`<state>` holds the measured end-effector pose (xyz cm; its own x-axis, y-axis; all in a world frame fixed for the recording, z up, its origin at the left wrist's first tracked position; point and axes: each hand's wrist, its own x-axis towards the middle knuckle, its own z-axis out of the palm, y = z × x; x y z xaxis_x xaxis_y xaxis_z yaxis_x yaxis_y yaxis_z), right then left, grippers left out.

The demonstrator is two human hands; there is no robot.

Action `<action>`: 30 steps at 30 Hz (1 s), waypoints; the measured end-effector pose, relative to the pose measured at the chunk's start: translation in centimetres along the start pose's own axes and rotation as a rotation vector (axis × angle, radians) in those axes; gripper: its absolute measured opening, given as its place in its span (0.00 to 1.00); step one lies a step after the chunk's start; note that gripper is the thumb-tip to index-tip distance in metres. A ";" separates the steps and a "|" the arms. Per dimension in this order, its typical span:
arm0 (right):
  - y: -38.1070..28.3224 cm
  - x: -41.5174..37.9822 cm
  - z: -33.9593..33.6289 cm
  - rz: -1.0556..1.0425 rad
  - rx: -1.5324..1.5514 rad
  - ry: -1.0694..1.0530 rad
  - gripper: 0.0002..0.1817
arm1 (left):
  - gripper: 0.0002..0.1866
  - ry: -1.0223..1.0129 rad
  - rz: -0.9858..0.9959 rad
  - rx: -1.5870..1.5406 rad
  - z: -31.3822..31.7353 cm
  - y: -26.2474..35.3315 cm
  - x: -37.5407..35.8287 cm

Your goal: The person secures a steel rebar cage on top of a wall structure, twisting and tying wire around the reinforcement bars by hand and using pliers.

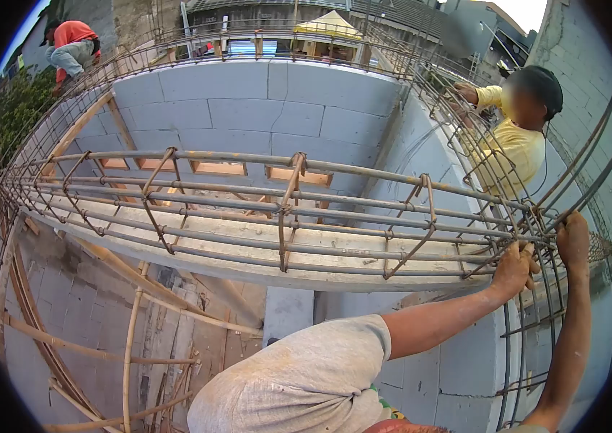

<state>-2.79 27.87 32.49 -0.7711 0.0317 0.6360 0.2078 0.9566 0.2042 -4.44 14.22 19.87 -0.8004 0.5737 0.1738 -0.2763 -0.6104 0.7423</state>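
- the pale block wall (248, 112) is spanning the far side, beyond the beam.
- the concrete beam (244, 249) is crossing in front of you, from the left edge of the wall area towards your hands.
- the rebar cage (284, 209) is running lengthwise over the concrete beam, its right end meeting a crowded joint of crossing bars.
- the side cage (450, 133) is stretching away from that joint towards the far right corner.
- wooden poles (133, 339) are crossing below the beam's near edge, at the left.
- a person in yellow (511, 148) is reaching towards the side cage, across the joint from you.
- a person in orange (73, 43) is bending over at the far left corner.
- your left hand (513, 274) is curling narrowly around bars at the rebar cage's right end.
- your right hand (573, 242) is closing around long bars (598, 173) just beside it, higher up; exactly which bars is hard to tell.
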 end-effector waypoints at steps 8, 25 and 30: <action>-4.4 -1.3 -1.5 0.093 0.078 0.000 0.07 | 0.11 0.024 -0.030 0.063 0.2 1.4 -1.1; -5.0 -1.7 -3.1 0.203 -0.030 -0.099 0.09 | 0.07 -0.015 -0.155 -0.177 -1.0 1.9 -2.1; -4.9 -1.8 -3.0 0.298 -0.149 -0.140 0.09 | 0.07 -0.006 -0.152 -0.118 -0.9 2.4 -2.3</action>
<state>-0.64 22.25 32.59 -0.7363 0.3519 0.5780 0.5134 0.8469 0.1384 -3.71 10.91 20.66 -0.7414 0.6674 0.0696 -0.4545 -0.5758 0.6796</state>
